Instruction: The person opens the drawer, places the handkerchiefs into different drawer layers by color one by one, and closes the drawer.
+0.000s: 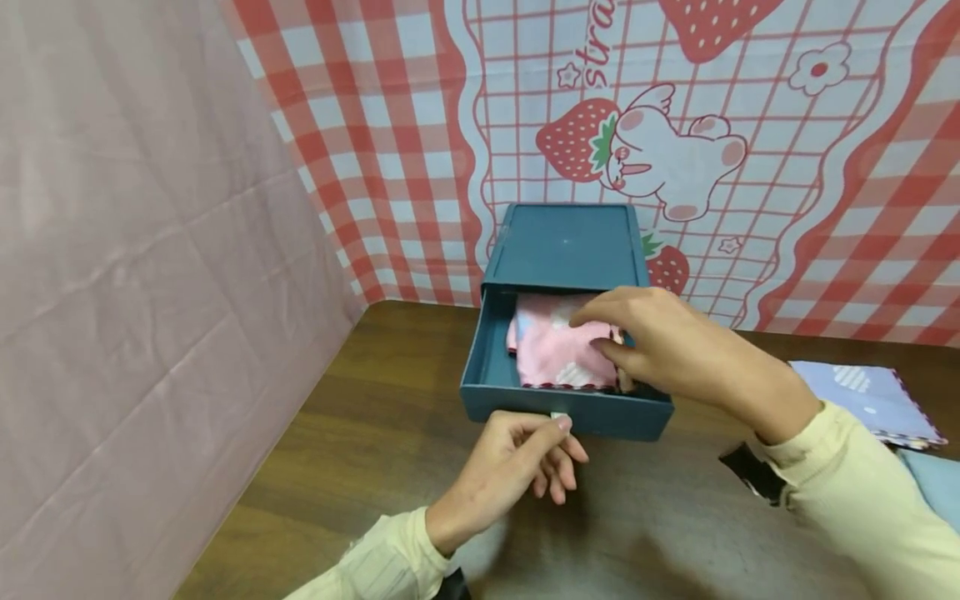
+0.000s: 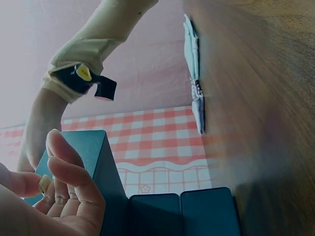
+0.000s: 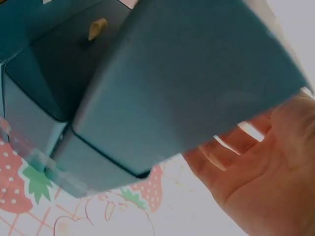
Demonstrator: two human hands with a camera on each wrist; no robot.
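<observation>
A dark teal drawer (image 1: pixel 480 362) stands pulled out of its cabinet (image 1: pixel 566 246). Inside lies a folded pink cloth (image 1: pixel 551 354) with pale patches and a dark red scalloped edge; something tan and dark shows at its right. My left hand (image 1: pixel 510 462) pinches the small cream knob (image 2: pixel 45 184) on the drawer front between thumb and finger. Over the drawer's right side reaches my right hand (image 1: pixel 652 337), thumb and finger spread apart above the pink cloth. In the right wrist view the drawer's underside (image 3: pixel 182 88) hides part of that hand.
To the right on the wooden table (image 1: pixel 360 433) lie a folded lavender cloth (image 1: pixel 858 396) and a light blue cloth (image 1: pixel 933 483). Closed drawer fronts (image 2: pixel 155 214) sit below the open one. A strawberry-print curtain (image 1: pixel 405 150) hangs behind, a pale pink one (image 1: pixel 150 250) at left.
</observation>
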